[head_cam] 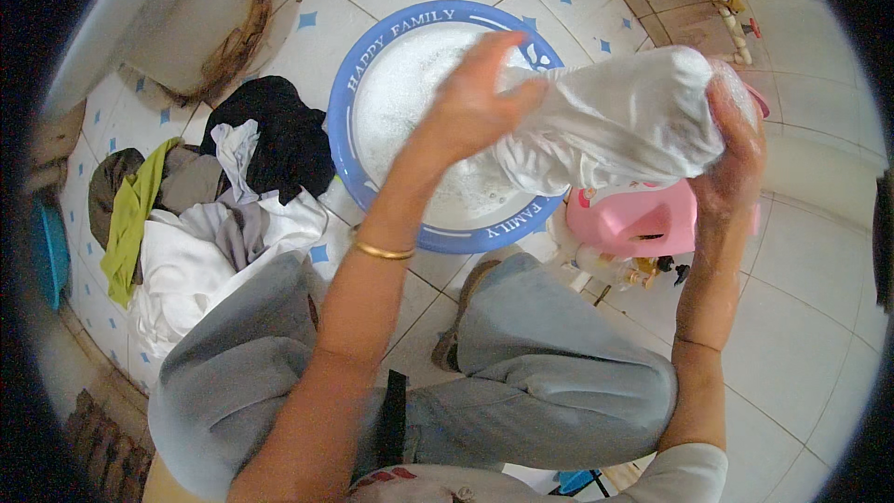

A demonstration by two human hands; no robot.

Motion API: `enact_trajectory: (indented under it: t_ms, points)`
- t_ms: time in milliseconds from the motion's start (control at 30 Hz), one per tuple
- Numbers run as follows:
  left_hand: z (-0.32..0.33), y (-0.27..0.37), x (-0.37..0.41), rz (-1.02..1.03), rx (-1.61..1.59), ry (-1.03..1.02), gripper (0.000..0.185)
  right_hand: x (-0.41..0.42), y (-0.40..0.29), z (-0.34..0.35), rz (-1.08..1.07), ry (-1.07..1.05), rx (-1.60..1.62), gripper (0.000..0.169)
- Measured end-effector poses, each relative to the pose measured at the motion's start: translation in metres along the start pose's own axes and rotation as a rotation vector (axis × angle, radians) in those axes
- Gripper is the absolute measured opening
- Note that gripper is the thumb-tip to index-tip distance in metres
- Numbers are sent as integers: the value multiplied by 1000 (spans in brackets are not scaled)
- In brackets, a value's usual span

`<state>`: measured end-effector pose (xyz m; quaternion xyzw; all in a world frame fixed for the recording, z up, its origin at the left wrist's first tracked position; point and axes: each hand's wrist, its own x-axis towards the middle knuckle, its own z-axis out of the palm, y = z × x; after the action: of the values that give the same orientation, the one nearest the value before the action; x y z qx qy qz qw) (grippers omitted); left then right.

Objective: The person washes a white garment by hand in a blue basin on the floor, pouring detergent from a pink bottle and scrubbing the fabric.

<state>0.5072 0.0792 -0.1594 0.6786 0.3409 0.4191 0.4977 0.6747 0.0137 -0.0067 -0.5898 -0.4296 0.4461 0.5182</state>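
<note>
My right hand (733,147) grips one end of a wet white cloth (621,119), with suds on the fingers. The cloth stretches left over the right side of a round basin (340,143) with a blue rim. White, foamy water (398,105) fills the basin. My left hand (478,101), blurred by motion, is above the foam with thumb and fingers apart. Its thumb is close to the cloth's left end; whether they touch is unclear. Part of the cloth hangs low over the water, its lower edge bunched in folds.
Left of the basin lies a pile of laundry: black cloth (286,133), yellow-green cloth (136,213) and white cloth (181,258). A pink plastic jug (628,220) stands at the basin's right, near small bottles (639,271). Pipes with a red-handled valve (751,28) run along the wall.
</note>
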Motion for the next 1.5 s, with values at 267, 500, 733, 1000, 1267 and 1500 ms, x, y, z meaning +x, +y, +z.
enact_trajectory:
  t_ms: [267,500,733,1000,1267,1500]
  points:
    - [-27,-7,-3,-286,-565,-97,18,3,10,-34,-2,-34,-51,29]
    - [-75,5,0,-166,-164,633,21,-2,51,-25,33,-464,-728,23]
    - [-101,-1,-3,-230,-441,871,19,23,113,-11,444,-749,-522,41]
    - [-27,-40,-18,99,851,168,47,53,271,-17,6,-306,-1059,75]
    - [46,-113,-55,-366,918,-160,46,67,290,37,285,-197,-1188,69]
    - [76,-167,-24,-656,539,-744,55,106,376,-41,215,-64,-1114,37]
